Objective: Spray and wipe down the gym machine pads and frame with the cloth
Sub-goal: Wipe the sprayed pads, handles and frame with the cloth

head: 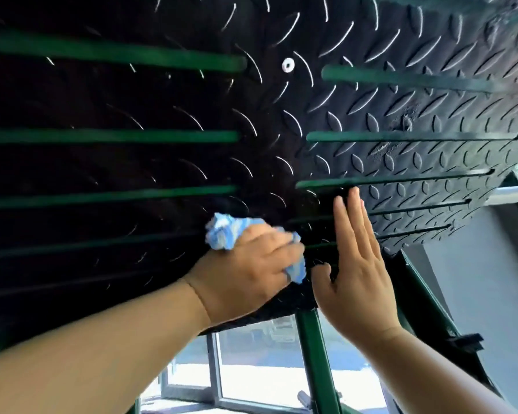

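**Q:** Where is the cloth, and how is it held?

**A:** The blue-and-white cloth (222, 231) is bunched in the left hand (245, 273). The fingers curl round it and press it onto the black tread-plate footplate (371, 109), close to the plate's lower edge and about midway along it.

**Q:** And the other hand?

**A:** The right hand (356, 264) lies flat on the plate just beside the cloth. Its fingers are straight and pressed together, with the thumb apart, and they lie across the inner ends of the narrow slots (401, 178).

**Q:** What could go wrong from here?

**A:** Probably three things.
- A loose fold may catch on a slot end or on the raised tread and drag the cloth out of the grip.
- A tight wad touches only the tread crests, so dirt between them may be left behind.
- No spray bottle is in view, and a dry pass would smear dirt rather than lift it.

The green frame post (313, 354) below the lower edge also belongs to the job and is easily forgotten.
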A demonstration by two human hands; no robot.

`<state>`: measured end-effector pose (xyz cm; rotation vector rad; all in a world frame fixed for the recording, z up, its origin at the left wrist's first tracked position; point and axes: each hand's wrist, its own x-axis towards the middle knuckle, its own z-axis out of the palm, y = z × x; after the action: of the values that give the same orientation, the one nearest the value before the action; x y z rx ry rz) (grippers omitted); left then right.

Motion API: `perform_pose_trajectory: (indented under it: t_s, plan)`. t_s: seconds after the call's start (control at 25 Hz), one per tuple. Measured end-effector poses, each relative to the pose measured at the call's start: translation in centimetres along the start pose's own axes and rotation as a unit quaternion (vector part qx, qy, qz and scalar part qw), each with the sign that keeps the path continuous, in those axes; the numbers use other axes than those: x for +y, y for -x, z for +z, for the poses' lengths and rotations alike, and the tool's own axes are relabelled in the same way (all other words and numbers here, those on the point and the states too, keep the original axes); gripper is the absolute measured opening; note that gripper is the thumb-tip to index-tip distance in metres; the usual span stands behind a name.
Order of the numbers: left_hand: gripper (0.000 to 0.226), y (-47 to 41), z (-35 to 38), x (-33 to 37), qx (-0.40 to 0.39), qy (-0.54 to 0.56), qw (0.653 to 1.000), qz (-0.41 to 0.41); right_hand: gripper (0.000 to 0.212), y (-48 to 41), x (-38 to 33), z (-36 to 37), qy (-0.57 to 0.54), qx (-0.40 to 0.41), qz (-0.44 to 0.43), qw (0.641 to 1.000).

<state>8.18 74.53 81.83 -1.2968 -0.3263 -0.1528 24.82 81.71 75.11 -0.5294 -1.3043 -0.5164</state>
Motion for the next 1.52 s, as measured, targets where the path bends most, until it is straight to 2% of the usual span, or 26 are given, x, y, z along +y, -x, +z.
perform_pose_trajectory:
  t_s: [0.08,0.16,0.2,0.28,0.36,0.4,0.44,0.56,0.64,0.68,0.72,0.76,0.8,0.84,0.88,0.92,0.96,1.0,1.04,1.12,1.2,1.24,1.28,1.36,1.44,1.52]
  plan:
    - [0.055,3.5,2.2,3.0,-0.110,0.016,0.993,0.040,0.089,1.1,0.6,0.1,0.011,-0.032,-0.003,0.999]
    - [0.064,4.8,2.2,4.1,-0.143,0.038,0.989,0.024,0.087,2.1,0.7,0.4,0.014,-0.059,-0.012,0.998]
    - [0.059,4.6,1.7,3.9,-0.123,0.046,0.991,0.016,0.087,2.6,0.6,0.8,0.008,-0.069,-0.013,0.998]
    - [0.039,2.1,-0.4,1.9,-0.035,0.071,0.997,-0.011,0.088,3.1,0.2,1.5,-0.020,-0.068,0.002,0.997]
    - [0.023,0.3,-1.9,-0.7,0.046,0.049,0.994,-0.083,0.089,3.5,-0.3,2.2,-0.053,-0.067,0.024,0.996]
    - [0.020,0.5,-2.0,-1.4,0.059,0.034,0.992,-0.105,0.089,3.9,-0.6,2.5,-0.062,-0.074,0.035,0.995]
    - [0.023,1.5,-1.6,-1.5,0.049,0.030,0.994,-0.098,0.090,4.5,-0.8,2.7,-0.072,-0.088,0.047,0.992]
    - [0.048,7.6,0.2,1.0,-0.093,0.055,0.994,0.007,0.084,6.7,-2.0,2.5,-0.111,-0.150,0.105,0.977]
    - [0.047,9.7,0.3,2.8,-0.141,0.101,0.985,-0.008,0.062,8.2,-3.3,2.1,-0.166,-0.202,0.198,0.945]
    - [0.043,9.8,-0.3,3.6,-0.146,0.134,0.979,-0.040,0.041,8.7,-4.3,2.1,-0.227,-0.233,0.279,0.904]
    - [0.039,9.4,-1.3,4.3,-0.146,0.167,0.972,-0.080,0.023,9.0,-5.4,2.1,-0.315,-0.263,0.389,0.825]
    - [0.035,9.0,-2.3,5.0,-0.138,0.197,0.963,-0.121,0.019,9.1,-6.4,2.1,-0.417,-0.295,0.485,0.710]
    - [0.033,8.7,-3.3,5.6,-0.129,0.232,0.951,-0.156,0.030,9.1,-7.4,1.9,-0.518,-0.311,0.541,0.585]
    - [0.034,8.5,-4.3,6.1,-0.110,0.267,0.941,-0.178,0.041,8.9,-8.2,1.5,-0.595,-0.312,0.561,0.484]
    - [0.036,8.5,-5.2,6.5,-0.092,0.295,0.931,-0.193,0.047,8.5,-8.9,1.2,-0.647,-0.293,0.566,0.419]
    - [0.038,8.6,-5.8,6.8,-0.078,0.303,0.928,-0.200,0.048,8.2,-9.4,1.1,-0.684,-0.272,0.555,0.387]
    - [0.041,9.1,-6.3,6.8,-0.077,0.294,0.933,-0.194,0.046,8.1,-10.1,1.2,-0.703,-0.256,0.541,0.384]
    - [0.044,9.9,-6.7,6.5,-0.086,0.280,0.940,-0.176,0.042,8.0,-10.6,1.5,-0.694,-0.241,0.539,0.413]
    - [0.047,11.0,-7.0,6.2,-0.109,0.275,0.942,-0.157,0.039,7.8,-10.9,2.2,-0.672,-0.203,0.546,0.458]
    - [0.047,13.8,-8.0,4.9,-0.159,0.261,0.937,-0.168,0.046,7.4,-10.7,3.6,-0.595,-0.059,0.570,0.564]
    - [0.031,17.1,-8.9,2.6,-0.172,0.219,0.925,-0.259,0.047,6.6,-10.1,4.5,-0.467,0.104,0.568,0.670]
    - [0.026,18.6,-9.3,1.4,-0.183,0.200,0.909,-0.316,0.045,6.2,-10.1,4.9,-0.416,0.143,0.551,0.709]
    - [0.026,20.1,-9.7,0.4,-0.205,0.188,0.885,-0.372,0.040,5.7,-10.5,5.6,-0.386,0.152,0.531,0.739]
    - [0.025,22.8,-9.8,-0.9,-0.241,0.183,0.815,-0.495,0.027,5.2,-13.3,7.5,-0.393,0.131,0.484,0.771]
    - [0.028,24.4,-8.6,-1.4,-0.242,0.217,0.733,-0.598,0.037,5.6,-17.3,9.9,-0.344,0.093,0.439,0.825]
    - [0.036,24.8,-7.4,-1.0,-0.219,0.283,0.684,-0.636,0.039,7.1,-21.1,11.5,-0.312,0.072,0.400,0.859]
